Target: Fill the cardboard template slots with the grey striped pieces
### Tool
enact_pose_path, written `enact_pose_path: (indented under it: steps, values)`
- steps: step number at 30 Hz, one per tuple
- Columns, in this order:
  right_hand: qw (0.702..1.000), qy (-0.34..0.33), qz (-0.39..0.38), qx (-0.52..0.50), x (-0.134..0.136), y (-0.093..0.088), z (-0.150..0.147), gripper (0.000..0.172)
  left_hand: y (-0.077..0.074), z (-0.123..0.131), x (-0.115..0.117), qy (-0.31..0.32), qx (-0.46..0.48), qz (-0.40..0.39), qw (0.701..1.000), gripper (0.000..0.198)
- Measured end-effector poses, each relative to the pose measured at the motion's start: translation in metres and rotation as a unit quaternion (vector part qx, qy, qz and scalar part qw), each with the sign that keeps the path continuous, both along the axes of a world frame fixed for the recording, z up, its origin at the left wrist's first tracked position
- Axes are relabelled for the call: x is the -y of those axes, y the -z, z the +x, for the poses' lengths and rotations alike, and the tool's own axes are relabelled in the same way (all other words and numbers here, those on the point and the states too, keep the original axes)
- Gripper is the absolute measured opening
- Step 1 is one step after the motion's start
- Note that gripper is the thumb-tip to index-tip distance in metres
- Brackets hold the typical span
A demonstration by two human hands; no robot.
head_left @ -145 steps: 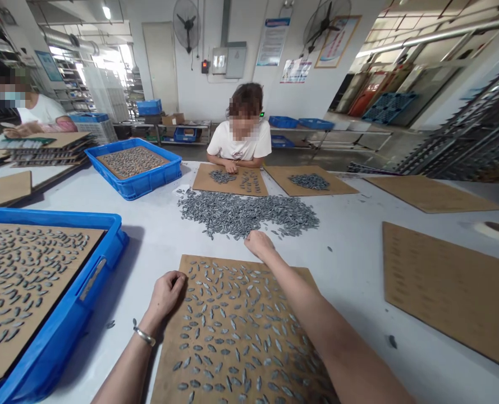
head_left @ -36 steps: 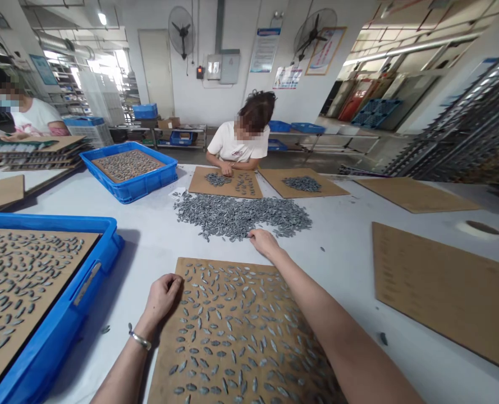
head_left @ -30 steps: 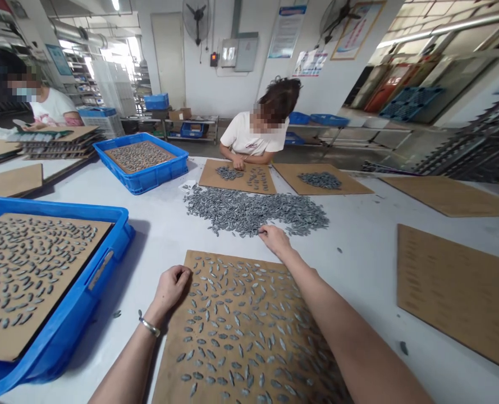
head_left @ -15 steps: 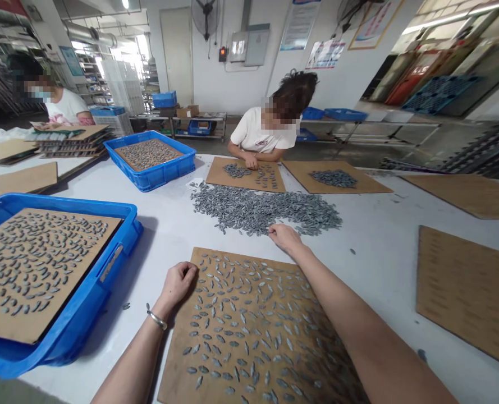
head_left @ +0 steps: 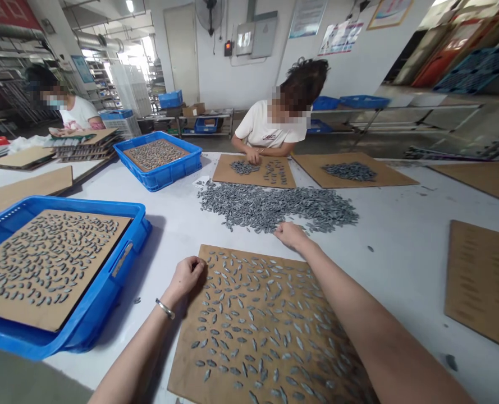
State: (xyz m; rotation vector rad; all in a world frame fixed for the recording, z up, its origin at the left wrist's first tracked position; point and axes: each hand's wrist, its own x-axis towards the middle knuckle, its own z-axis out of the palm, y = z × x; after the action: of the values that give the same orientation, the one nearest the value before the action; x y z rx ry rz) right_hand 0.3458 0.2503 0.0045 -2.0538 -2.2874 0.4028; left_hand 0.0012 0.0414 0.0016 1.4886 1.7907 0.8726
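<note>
A brown board (head_left: pixel 179 373) lies before me, covered with many small grey leaf-shaped pieces (head_left: pixel 241 340), set apart from one another. My left hand (head_left: pixel 189 275), with a silver bangle on the wrist, rests by the board's upper left corner; its fingers are curled together, and what they hold, if anything, is hidden. Beyond the board's far edge spreads a loose heap of the same grey pieces (head_left: pixel 249 207). At the heap's near edge is my right hand (head_left: pixel 292 235), fingers closed and pointing into it; any piece in the fingertips is too small to make out.
To the left, a blue crate (head_left: pixel 138 216) holds a board of similar pieces, and another blue crate (head_left: pixel 156 182) stands farther back. Across the table a co-worker (head_left: pixel 270 126) handles pieces on a board (head_left: pixel 228 177). More boards lie at the right (head_left: pixel 485 280).
The view has shifted slightly, so the table things appear farther right. My right hand stays at the heap's near edge and my left hand stays by the board's corner.
</note>
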Motion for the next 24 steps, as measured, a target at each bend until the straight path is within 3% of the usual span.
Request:
enact_pose_path:
  steps: [4, 8, 11, 13, 17, 24]
  values:
    - [1.0, -0.023, 0.007, -0.009, 0.013, -0.005, -0.002, 0.025, -0.012, 0.009, -0.015, 0.0, -0.106, 0.036, 0.994, 0.024]
    - [0.996, -0.058, 0.033, -0.054, 0.045, -0.012, -0.028, 0.026, -0.016, 0.018, -0.026, 0.017, -0.142, 0.002, 0.99, 0.02]
    - [0.968, -0.16, 0.026, -0.189, 0.085, -0.019, -0.063, 0.021, -0.012, 0.02, -0.028, 0.016, -0.138, -0.016, 0.99, 0.018]
    - [0.949, -0.221, 0.006, -0.224, 0.112, -0.024, -0.088, 0.017, -0.01, 0.02, -0.027, 0.011, -0.132, -0.019, 0.991, 0.018]
    - [0.947, -0.28, 0.027, -0.154, 0.146, -0.025, -0.124, 0.015, -0.005, 0.02, -0.023, 0.004, -0.124, -0.005, 0.992, 0.016]
    - [0.959, -0.28, 0.034, 0.015, 0.158, -0.022, -0.148, 0.025, 0.001, 0.019, -0.022, 0.012, -0.088, 0.011, 0.996, 0.015]
